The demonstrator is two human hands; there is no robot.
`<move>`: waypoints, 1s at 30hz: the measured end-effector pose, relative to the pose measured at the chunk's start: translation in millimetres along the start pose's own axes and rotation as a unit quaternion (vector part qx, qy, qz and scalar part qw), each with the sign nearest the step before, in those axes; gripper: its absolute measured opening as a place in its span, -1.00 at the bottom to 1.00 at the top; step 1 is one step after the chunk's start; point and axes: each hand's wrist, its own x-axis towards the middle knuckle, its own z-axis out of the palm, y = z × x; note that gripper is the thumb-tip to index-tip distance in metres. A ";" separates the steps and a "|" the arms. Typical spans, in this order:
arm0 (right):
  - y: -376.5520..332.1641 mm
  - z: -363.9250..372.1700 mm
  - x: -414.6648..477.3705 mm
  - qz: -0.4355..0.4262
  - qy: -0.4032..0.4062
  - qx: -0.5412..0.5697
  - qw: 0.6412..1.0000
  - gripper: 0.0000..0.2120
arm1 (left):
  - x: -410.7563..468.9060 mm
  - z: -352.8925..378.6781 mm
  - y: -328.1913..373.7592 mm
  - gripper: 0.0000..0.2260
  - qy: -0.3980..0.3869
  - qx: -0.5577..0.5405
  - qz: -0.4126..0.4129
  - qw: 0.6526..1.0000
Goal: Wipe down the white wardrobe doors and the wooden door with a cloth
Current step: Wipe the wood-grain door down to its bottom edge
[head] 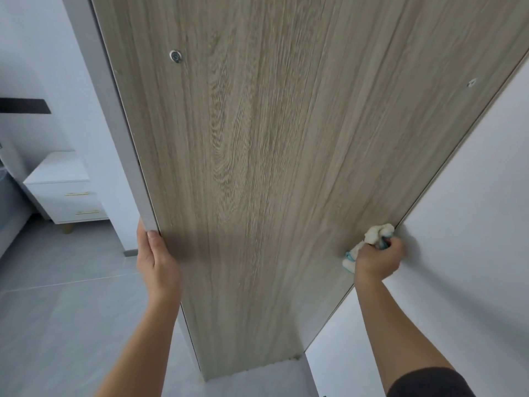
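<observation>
The wooden door (257,167), grey-brown with a strong grain, fills the middle of the head view and stands ajar. My left hand (156,259) grips its grey left edge low down, thumb on the wood face and fingers behind the edge. My right hand (379,257) holds a bunched cream and blue cloth (372,234) against the door's right edge, where the wood meets a white surface (463,219). Part of the cloth is hidden inside my fist.
A white bedside cabinet (61,190) with two gold-handled drawers stands at the left on a grey tiled floor (63,310). A white wall (43,67) rises behind it. Two metal fittings (175,56) sit in the door's upper part.
</observation>
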 end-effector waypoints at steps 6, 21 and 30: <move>-9.3 6.0 -78.0 -0.012 -0.070 0.043 0.997 -0.69 | 4.0 -13.8 -0.4 -0.65 -0.062 0.017 -0.003 0.998; -51.4 32.8 -303.3 -0.150 -0.279 0.074 0.946 -0.68 | 27.7 -85.3 21.1 -0.69 -0.281 0.086 -0.032 0.955; -52.6 38.3 -347.7 -0.261 -0.338 0.042 0.903 -0.75 | 21.7 -102.9 4.4 -0.70 -0.304 0.086 -0.058 0.947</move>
